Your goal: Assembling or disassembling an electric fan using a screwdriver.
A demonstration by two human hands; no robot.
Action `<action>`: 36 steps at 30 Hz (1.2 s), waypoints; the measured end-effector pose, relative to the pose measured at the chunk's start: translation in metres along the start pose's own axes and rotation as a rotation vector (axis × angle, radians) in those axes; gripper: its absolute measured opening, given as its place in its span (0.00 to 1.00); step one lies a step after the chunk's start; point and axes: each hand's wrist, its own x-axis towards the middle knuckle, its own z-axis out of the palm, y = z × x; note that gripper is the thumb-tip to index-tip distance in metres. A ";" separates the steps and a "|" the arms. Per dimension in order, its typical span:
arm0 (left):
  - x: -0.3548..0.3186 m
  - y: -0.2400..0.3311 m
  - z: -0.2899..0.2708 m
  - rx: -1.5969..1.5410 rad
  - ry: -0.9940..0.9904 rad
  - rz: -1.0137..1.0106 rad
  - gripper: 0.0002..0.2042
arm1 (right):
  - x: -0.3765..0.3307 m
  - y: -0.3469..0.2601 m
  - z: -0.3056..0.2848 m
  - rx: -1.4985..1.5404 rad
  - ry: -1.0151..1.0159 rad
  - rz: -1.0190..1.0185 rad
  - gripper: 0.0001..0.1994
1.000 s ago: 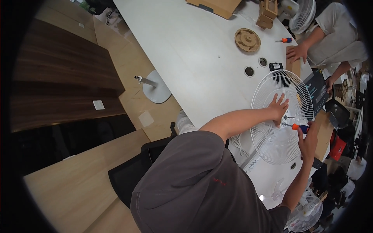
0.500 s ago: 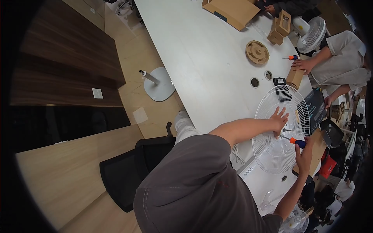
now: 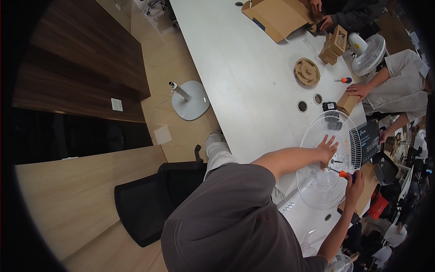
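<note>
A round white wire fan grille [image 3: 312, 192] lies over the white table near its right side. My left hand [image 3: 327, 151] rests on the grille's inner part, fingers spread, just above the hub. In my right hand [image 3: 356, 186] is a screwdriver [image 3: 342, 173] with an orange and dark blue handle. Its shaft points left to the hub, close to the thumb side of my left hand. Whether the tip sits in a screw is too small to tell. A short dark shaft [image 3: 336, 162] sticks out at the hub.
A white fan base with a post [image 3: 190, 100] stands on the floor left of the table [image 3: 235, 81]. Up the table are a cardboard pulp ring [image 3: 307, 71], an open carton [image 3: 276, 20] and a second screwdriver [image 3: 346, 80]. A co-worker's hand [image 3: 359, 90] touches a small box at the right.
The view has shifted a little, so the table sits slightly lower and farther right. My hands keep their places on the grille and the screwdriver. The right fingers now cover more of its handle.
</note>
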 end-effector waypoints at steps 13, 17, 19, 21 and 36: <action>0.008 0.001 0.005 0.009 0.012 -0.006 0.63 | 0.000 -0.017 -0.021 0.044 -0.179 -0.073 0.16; 0.007 0.001 0.001 0.008 0.009 -0.010 0.63 | 0.007 -0.015 -0.019 0.068 -0.155 -0.100 0.13; 0.003 0.003 -0.003 0.008 -0.009 -0.013 0.62 | 0.010 -0.013 -0.016 0.042 -0.129 -0.107 0.12; 0.002 0.003 -0.003 0.009 -0.002 -0.010 0.61 | 0.010 -0.006 -0.011 0.017 -0.102 -0.117 0.11; -0.016 -0.009 0.004 -0.053 0.103 -0.008 0.60 | -0.017 -0.016 0.008 -0.174 -0.045 0.169 0.12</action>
